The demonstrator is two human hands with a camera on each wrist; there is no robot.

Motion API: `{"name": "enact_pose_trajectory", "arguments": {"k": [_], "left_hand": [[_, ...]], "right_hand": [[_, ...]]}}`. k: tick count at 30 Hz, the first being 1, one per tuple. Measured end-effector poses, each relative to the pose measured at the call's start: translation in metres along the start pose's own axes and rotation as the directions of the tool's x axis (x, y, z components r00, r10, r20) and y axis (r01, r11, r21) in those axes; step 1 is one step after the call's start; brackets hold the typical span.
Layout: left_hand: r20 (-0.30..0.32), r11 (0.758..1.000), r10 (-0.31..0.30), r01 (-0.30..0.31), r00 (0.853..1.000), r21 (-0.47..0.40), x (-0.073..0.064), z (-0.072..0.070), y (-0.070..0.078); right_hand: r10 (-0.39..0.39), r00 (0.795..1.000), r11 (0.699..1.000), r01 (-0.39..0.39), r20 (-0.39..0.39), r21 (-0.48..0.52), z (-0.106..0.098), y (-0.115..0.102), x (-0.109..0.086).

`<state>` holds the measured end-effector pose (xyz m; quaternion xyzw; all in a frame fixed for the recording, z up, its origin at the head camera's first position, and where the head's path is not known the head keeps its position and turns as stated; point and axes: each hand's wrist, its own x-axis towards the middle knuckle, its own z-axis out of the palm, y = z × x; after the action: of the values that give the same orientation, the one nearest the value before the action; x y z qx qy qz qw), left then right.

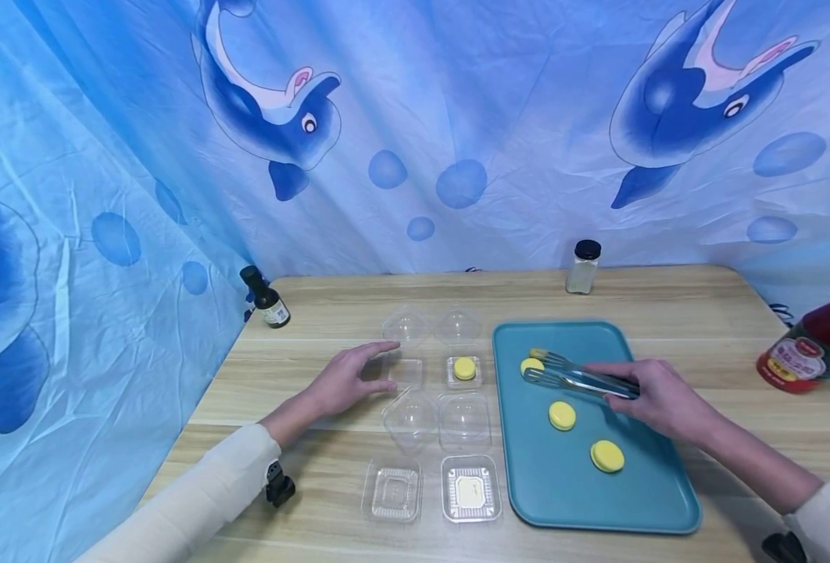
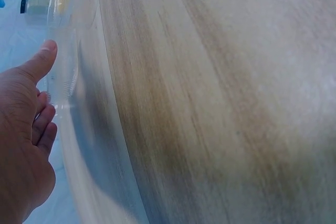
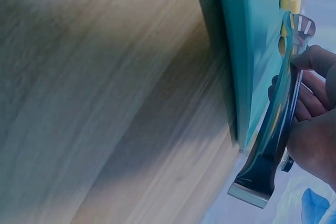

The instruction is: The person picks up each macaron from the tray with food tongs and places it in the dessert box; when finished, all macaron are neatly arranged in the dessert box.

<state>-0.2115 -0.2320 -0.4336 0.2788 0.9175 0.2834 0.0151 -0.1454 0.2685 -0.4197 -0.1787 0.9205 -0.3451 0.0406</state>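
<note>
My right hand [image 1: 657, 399] holds a pair of metal tongs [image 1: 591, 381] over the blue-green tray [image 1: 668, 512]. The parted tips of the tongs lie on either side of a yellow macaron [image 1: 531, 366] near the tray's left edge. Two more macarons, a middle one [image 1: 562, 416] and a front one [image 1: 607, 456], rest on the tray. My left hand [image 1: 348, 378] has its fingers extended, thumb apart, at the left side of a clear plastic box [image 1: 406, 374]. Beside that box, another clear box [image 1: 453, 381] contains a yellow macaron [image 1: 465, 368]. In the right wrist view the tongs [image 3: 273, 129] slant down past the palm.
Two more lidded clear boxes stand open in front, a left one [image 1: 395, 494] and a right one [image 1: 470, 489]. A dark bottle [image 1: 266, 297] is at the back left, a black-capped jar [image 1: 584, 267] at the back, and a red ketchup bottle [image 1: 812, 344] at the right.
</note>
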Motion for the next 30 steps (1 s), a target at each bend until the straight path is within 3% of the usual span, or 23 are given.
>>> {"name": "enact_pose_trajectory", "arguments": {"k": [15, 30], "left_hand": [[-0.002, 1.0, -0.013, 0.013, 1.0, -0.003, 0.001, 0.0, 0.003], [-0.015, 1.0, 0.002, -0.002, 1.0, 0.0, 0.002, 0.0, 0.001]], "right_hand": [[-0.007, 1.0, 1.0, 0.007, -0.024, -0.018, -0.004, -0.001, 0.002], [-0.092, 0.993, 0.993, 0.087, -0.077, -0.075, -0.005, -0.019, 0.024]]}}
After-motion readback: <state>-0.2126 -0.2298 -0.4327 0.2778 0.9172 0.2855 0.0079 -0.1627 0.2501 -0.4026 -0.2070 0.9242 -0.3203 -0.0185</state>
